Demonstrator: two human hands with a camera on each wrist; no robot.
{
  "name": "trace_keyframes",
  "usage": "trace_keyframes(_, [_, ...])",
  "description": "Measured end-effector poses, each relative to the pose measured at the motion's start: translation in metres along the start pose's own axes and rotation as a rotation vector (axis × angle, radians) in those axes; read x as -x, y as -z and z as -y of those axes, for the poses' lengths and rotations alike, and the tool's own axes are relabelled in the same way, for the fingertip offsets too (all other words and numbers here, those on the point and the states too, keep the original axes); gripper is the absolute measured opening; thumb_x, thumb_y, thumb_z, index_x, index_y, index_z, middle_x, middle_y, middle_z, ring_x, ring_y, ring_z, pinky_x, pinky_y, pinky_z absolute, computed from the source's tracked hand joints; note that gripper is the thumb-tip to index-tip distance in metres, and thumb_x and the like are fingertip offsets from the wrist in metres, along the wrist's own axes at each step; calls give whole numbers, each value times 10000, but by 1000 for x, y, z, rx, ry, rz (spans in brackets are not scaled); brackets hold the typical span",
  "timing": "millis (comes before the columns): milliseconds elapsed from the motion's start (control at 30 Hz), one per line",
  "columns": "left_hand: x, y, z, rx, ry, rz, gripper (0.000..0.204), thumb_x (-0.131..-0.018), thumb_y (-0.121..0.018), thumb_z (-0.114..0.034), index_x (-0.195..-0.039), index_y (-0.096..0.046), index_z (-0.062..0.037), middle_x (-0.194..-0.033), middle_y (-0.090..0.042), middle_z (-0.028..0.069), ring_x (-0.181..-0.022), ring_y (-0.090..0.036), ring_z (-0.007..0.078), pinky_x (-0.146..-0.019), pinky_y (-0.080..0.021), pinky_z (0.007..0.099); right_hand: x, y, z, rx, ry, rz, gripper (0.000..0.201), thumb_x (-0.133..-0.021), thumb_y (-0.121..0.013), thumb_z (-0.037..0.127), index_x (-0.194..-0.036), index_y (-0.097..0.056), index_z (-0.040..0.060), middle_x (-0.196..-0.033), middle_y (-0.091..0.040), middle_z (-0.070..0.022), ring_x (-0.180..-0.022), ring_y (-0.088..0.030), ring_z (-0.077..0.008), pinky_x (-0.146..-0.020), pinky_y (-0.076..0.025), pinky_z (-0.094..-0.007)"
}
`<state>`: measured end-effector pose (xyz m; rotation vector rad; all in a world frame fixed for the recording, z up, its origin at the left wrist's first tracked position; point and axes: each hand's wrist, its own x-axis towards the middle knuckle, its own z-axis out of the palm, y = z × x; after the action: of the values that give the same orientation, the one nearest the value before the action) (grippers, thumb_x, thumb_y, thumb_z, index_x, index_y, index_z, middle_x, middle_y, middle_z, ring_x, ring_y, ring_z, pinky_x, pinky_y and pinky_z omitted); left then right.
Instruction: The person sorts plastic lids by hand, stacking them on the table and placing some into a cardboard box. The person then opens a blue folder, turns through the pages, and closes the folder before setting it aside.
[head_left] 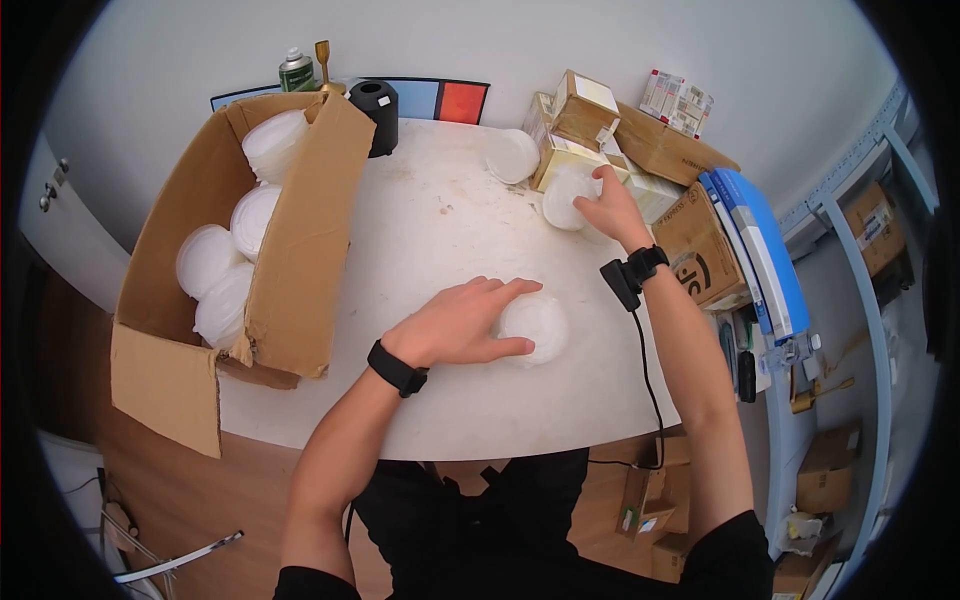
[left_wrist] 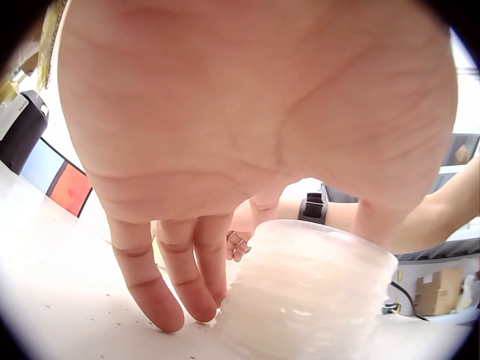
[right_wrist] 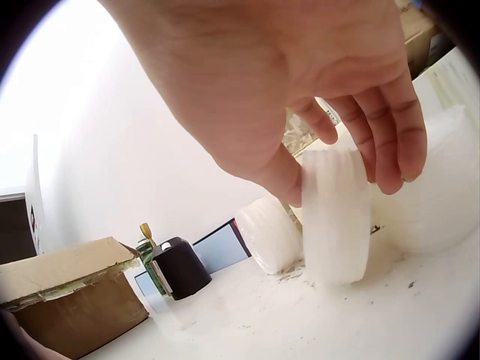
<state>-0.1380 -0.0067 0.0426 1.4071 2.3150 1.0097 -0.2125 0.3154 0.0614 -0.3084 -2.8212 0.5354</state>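
My left hand (head_left: 465,322) spans a short stack of round translucent plastic lids (head_left: 537,328) on the table, thumb on the near side and index finger on the far side. Layered rims of this stack (left_wrist: 307,289) show in the left wrist view, with the other fingers (left_wrist: 154,300) reaching down beside it. Farther right, my right hand (head_left: 615,212) grips a second lid stack (head_left: 566,200) near the small cartons. The right wrist view has that stack (right_wrist: 335,225) standing on edge between thumb and fingers. Another lid stack (head_left: 512,157) lies behind it on the table.
An open cardboard box (head_left: 300,270) with several wrapped lid stacks (head_left: 208,262) stands at the left. A black cylinder (head_left: 375,118) is at the back. Cartons (head_left: 585,110) and blue binders (head_left: 755,250) line the right side. A cable (head_left: 645,375) hangs from the right wrist.
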Motion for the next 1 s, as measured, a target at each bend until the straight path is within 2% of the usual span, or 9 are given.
trace_keyframes(100, [-1, 1, 1, 6, 3, 2, 722, -934, -716, -466, -1501, -470, -92, -1256, -667, 205, -1169, -620, 372, -996, -503, 454, 6, 13, 6, -102, -84, 88, 615, -870, -767, 316, -1342, -513, 16, -922, -713, -182, -886, -712, -329, -810, -563, -404])
trace_keyframes(133, [0, 0, 1, 6, 6, 6, 728, -934, -717, -465, -1503, -465, -89, -1252, -667, 210, -1163, -623, 372, -996, -503, 455, 13, 21, 10, -101, -80, 99, 615, -870, -767, 316, -1342, -513, 16, -922, -713, -182, -886, -712, -329, -810, -563, -404])
trace_keyframes(200, [0, -1, 0, 11, 21, -6, 740, -929, -722, -467, -1505, -460, -82, -1245, -669, 215, -1159, -625, 375, -995, -504, 456, 32, 42, 21, -391, -106, 222, 497, -919, -744, 233, -1316, -526, 27, -842, -684, -90, -792, -689, -189, -690, -544, -307])
trace_keyframes(233, [-1, -1, 1, 10, 25, -12, 753, -925, -726, -468, -1506, -455, -75, -1239, -670, 220, -1156, -628, 378, -995, -504, 457, 44, 50, 25, -389, -105, 230, 497, -919, -744, 233, -1316, -526, 27, -842, -684, -90, -792, -689, -189, -690, -544, -307])
trace_keyframes(300, [-2, -5, 6, 5, 16, -42, 773, -907, -740, -472, -1499, -458, -63, -1197, -679, 241, -1138, -634, 396, -977, -514, 463, 67, 63, 31, -658, -12, 372, 403, -983, -696, 156, -1331, -533, 35, -867, -696, -53, -791, -667, -94, -638, -511, -243])
trace_keyframes(467, [-3, -4, 1, 19, 75, -80, 831, -872, -767, -481, -1503, -448, -46, -1159, -689, 267, -1114, -653, 418, -964, -528, 471, 116, 66, 28, -776, 103, 538, 394, -1035, -648, 130, -1396, -520, 35, -944, -712, -45, -829, -658, -85, -694, -537, -260])
trace_keyframes(533, [-3, 4, -4, 48, 184, -34, 874, -875, -784, -487, -1533, -412, -47, -1211, -684, 255, -1127, -668, 381, -970, -532, 441, 129, 60, 27, -823, 138, 601, 395, -1034, -643, 114, -1402, -520, 38, -996, -709, -50, -861, -659, -85, -711, -540, -263])
trace_keyframes(767, [3, 12, 12, 189, 34, -68, 832, -838, -838, -304, -1531, -443, -66, -1268, -680, 185, -1126, -660, 297, -913, -561, 401, 142, 45, 28, -781, 166, 582, 388, -1051, -608, 113, -1421, -517, 35, -1073, -635, -32, -866, -629, -69, -751, -525, -255])
trace_keyframes(1000, [1, 13, 19, 225, 14, 6, 730, -833, -841, -271, -1458, -539, -44, -1319, -670, 156, -1135, -655, 283, -879, -567, 394, 146, 41, 33, -781, 162, 579, 390, -1058, -572, 102, -1437, -527, 22, -1186, -655, -51, -852, -619, -71, -772, -522, -271])
